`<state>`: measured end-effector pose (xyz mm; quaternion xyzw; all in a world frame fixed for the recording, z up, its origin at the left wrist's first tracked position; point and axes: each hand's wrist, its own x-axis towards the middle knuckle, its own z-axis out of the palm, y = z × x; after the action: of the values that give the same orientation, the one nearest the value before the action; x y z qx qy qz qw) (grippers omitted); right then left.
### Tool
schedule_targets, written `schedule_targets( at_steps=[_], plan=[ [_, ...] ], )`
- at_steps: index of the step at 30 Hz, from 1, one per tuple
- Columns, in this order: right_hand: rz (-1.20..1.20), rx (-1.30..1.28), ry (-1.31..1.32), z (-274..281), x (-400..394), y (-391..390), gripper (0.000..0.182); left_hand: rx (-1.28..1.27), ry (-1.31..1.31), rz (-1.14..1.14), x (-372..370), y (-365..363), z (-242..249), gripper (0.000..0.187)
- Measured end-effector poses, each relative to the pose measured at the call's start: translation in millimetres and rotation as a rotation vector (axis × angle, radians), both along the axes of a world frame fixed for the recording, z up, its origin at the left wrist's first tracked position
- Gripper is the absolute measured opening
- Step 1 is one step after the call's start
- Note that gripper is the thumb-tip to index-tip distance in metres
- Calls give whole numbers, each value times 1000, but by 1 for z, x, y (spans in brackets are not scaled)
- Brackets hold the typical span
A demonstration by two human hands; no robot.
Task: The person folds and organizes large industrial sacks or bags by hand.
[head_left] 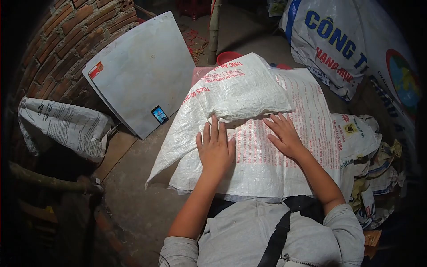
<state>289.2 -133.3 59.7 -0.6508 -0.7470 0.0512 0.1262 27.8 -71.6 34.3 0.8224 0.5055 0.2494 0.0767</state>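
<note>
On the flat printed sack [307, 133], the left hand [214, 144] and right hand [285, 137] were laid, fingers spread; just beyond, toward its far edge, the folded sack [249, 91] was set crosswise, its near fold touched by the left.

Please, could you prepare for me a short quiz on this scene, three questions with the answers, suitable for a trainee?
1. True or false: the left hand is closed into a fist.
2. Multiple choice: which colour is the printing on the white sacking beside the right hand?
A) blue
B) red
C) green
3. Short answer: which of the two hands is nearer to the phone with the lit screen?

Key:
1. False; its fingers are extended.
2. B
3. The left hand.
</note>
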Motion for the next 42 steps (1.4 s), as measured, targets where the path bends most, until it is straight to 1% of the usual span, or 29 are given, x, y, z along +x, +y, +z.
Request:
schedule_targets(
  at_steps=[2,4,5,6,7,8,10,11,13,14,16,18,19,21,22,25,26,27,28,29,30,32,34,36,37,38,39,40,42],
  plan=[
    [-23,-33,17,-1,2,-1,54,15,-9,0,-6,7,2,59],
    [-19,-48,26,1,3,-1,53,-23,-214,17,-19,23,7,57],
    [-15,-62,38,2,2,0,53,45,-254,50,-27,34,3,56],
    [-14,-61,41,-4,5,0,53,-90,-365,96,-38,43,10,57],
    [-2,-17,12,-13,11,1,53,-135,-476,158,-48,56,9,62],
    [10,28,-16,-18,13,2,53,-186,-438,242,-58,64,18,69],
    [9,11,6,-3,3,0,53,-35,-361,428,-73,81,9,75],
    [8,-6,24,3,-1,0,53,-32,-359,428,-72,78,16,75],
    [-1,-12,29,6,-3,0,53,177,-135,563,-63,62,34,77],
    [-10,-23,32,6,-4,0,53,177,-133,562,-54,56,31,77],
    [-3,-17,24,3,-2,1,53,132,-247,208,-33,37,17,72],
    [1,-7,7,-1,1,1,54,39,1,61,-13,20,4,68],
    [7,7,20,-3,3,1,54,42,-4,59,-9,16,2,68],
    [13,24,29,0,4,1,55,31,112,-148,-5,12,2,63],
    [3,-31,7,2,3,2,56,37,112,-147,-2,11,4,63],
    [-15,-118,-2,5,2,2,56,29,92,-433,6,13,4,58],
    [-24,-157,6,5,3,1,56,11,129,-506,11,14,9,56],
    [-26,-152,7,4,1,0,56,69,99,-581,15,17,12,56],
    [-2,-67,20,3,0,0,55,128,67,-655,19,23,15,55],
    [23,19,29,2,0,-1,54,237,99,-667,25,33,15,51],
    [23,26,24,1,0,-1,54,246,97,-667,30,48,23,51],
    [9,-7,36,0,1,-1,53,-387,205,-618,37,87,44,49],
    [10,-12,41,2,1,-1,53,-239,150,-362,46,138,20,48],
    [21,-3,35,3,0,0,53,-330,132,-81,40,180,17,51],
    [7,-20,45,5,-2,-1,52,-92,133,69,34,188,2,54],
    [4,-20,44,5,-1,0,52,143,132,217,32,186,0,57],
    [6,-19,49,5,-1,-1,52,-84,262,337,40,188,1,62],
    [7,-19,53,4,-1,-1,52,-86,262,334,42,195,3,62],
    [11,-14,47,4,0,-1,52,-299,149,224,41,205,3,63]
  ],
)
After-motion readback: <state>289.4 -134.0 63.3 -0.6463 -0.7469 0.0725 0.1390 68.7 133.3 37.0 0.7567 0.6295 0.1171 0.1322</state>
